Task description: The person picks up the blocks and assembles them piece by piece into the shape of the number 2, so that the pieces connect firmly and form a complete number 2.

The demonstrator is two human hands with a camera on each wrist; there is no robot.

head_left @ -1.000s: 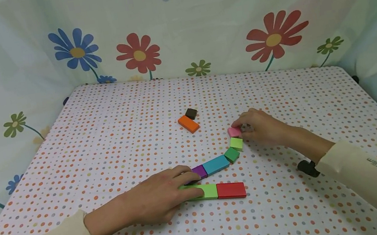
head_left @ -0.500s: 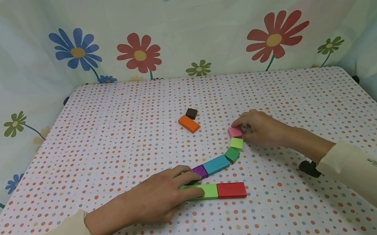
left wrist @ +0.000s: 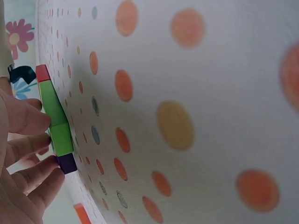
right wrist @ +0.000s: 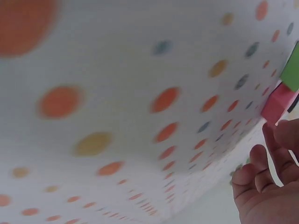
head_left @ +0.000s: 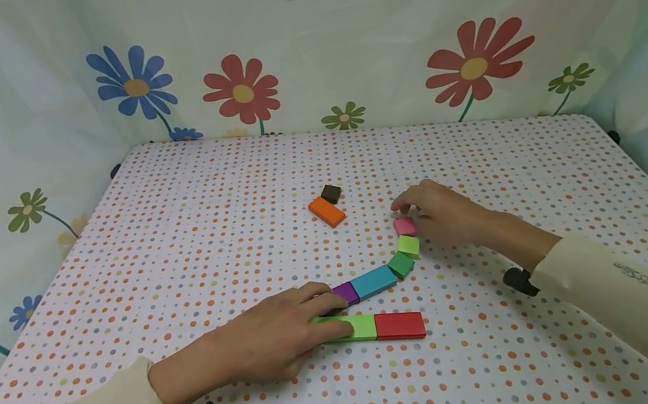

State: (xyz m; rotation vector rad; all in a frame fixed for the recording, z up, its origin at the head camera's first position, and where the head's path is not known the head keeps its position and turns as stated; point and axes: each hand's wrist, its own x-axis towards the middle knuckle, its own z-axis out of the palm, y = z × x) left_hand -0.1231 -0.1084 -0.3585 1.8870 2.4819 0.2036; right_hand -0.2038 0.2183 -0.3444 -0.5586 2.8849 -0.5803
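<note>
In the head view, my left hand [head_left: 282,334] rests on the left end of a bent row of coloured blocks. Its thumb lies on a light green block [head_left: 363,328], and its forefinger reaches a purple block [head_left: 347,292]. A red block [head_left: 400,325] ends the near side. Along the far side run a blue block [head_left: 374,282], a green one [head_left: 402,265], a small light green one [head_left: 409,246] and a pink block [head_left: 404,225]. My right hand [head_left: 445,214] hovers by the pink block with fingers parted; whether a fingertip touches it, I cannot tell.
An orange block [head_left: 327,211] and a small dark block [head_left: 332,193] lie together farther back on the dotted tablecloth [head_left: 204,215]. Flowered curtains [head_left: 359,24] stand around the table's back and sides.
My right hand has loosened from the pink block, its fingers lifting a little up and away. The pink block stays at the row's end. My left hand has stayed put.
</note>
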